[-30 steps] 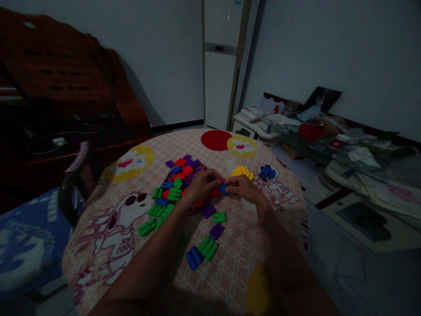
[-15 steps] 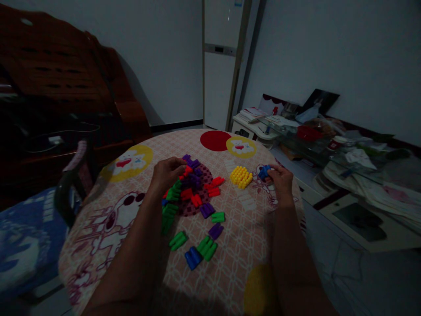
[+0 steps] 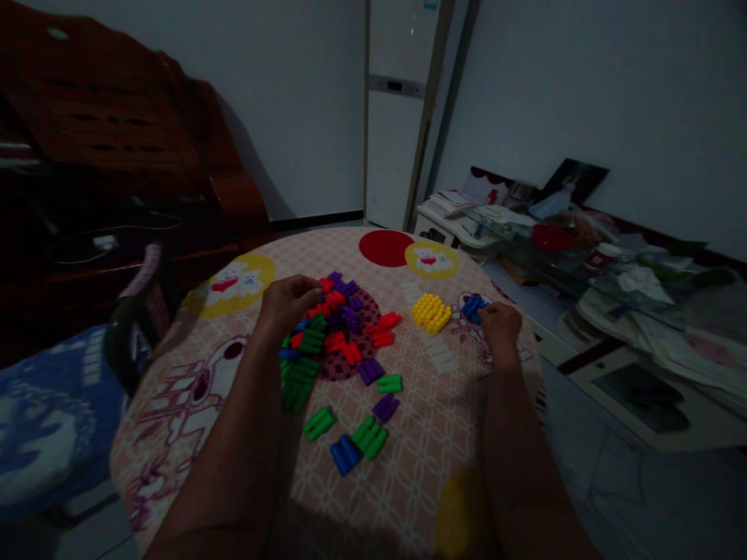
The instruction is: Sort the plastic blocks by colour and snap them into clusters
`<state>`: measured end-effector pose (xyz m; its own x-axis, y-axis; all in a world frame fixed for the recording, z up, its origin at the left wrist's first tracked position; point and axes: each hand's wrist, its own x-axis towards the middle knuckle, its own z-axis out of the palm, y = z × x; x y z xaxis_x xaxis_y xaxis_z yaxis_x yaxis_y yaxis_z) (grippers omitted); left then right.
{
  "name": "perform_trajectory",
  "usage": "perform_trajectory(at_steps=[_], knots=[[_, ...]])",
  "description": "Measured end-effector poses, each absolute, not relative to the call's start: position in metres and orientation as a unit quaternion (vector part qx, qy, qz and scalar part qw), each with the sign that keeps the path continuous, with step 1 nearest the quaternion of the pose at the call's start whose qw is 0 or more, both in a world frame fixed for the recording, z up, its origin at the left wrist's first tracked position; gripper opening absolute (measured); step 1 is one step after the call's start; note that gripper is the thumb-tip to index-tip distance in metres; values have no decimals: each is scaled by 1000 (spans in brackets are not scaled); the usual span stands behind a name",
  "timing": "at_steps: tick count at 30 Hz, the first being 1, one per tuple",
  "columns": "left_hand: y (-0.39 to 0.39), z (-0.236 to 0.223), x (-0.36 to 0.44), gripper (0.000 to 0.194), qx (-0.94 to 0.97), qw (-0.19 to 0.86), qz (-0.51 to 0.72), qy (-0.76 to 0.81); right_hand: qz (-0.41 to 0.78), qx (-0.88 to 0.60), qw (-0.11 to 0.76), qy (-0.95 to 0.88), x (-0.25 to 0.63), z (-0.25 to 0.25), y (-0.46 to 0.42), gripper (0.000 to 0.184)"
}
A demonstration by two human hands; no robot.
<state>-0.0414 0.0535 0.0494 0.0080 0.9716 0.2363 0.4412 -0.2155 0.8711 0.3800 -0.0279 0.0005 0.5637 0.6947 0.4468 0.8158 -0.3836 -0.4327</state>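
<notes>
My left hand (image 3: pixel 290 305) is closed, its fingertips at the far left edge of a mixed pile of plastic building blocks. A red block (image 3: pixel 325 285) lies right by those fingertips; what they pinch, if anything, is hidden. Purple blocks (image 3: pixel 350 317) and green blocks (image 3: pixel 300 379) make up much of the pile. On the right, my right hand (image 3: pixel 502 325) pinches the near right side of blue building blocks (image 3: pixel 474 308), which sit low at the tabletop. A neat cluster of yellow blocks (image 3: pixel 431 313) stands left of them.
Loose green (image 3: pixel 369 438), blue (image 3: pixel 345 455) and purple blocks (image 3: pixel 386 407) lie nearer me on the round table's patterned cloth (image 3: pixel 420 467). A chair (image 3: pixel 131 327) stands at the left. Along the right wall runs a cluttered glass-topped cabinet (image 3: pixel 525 229).
My left hand has drawn back a little to the left, uncovering red blocks. My right hand has turned, and the blue blocks lie flatter beside its fingertips.
</notes>
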Motion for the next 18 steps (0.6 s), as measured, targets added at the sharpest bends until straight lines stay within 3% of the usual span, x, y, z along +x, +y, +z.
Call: perform_trajectory(at_steps=[11,18], knots=[[60,45,-54,26,645,284,447,551,-81,-794,429,-424,382,-4,-27,34],[71,26,-84,24,612,159,426,647,-84,-789,436,-423,383,-10,-23,31]])
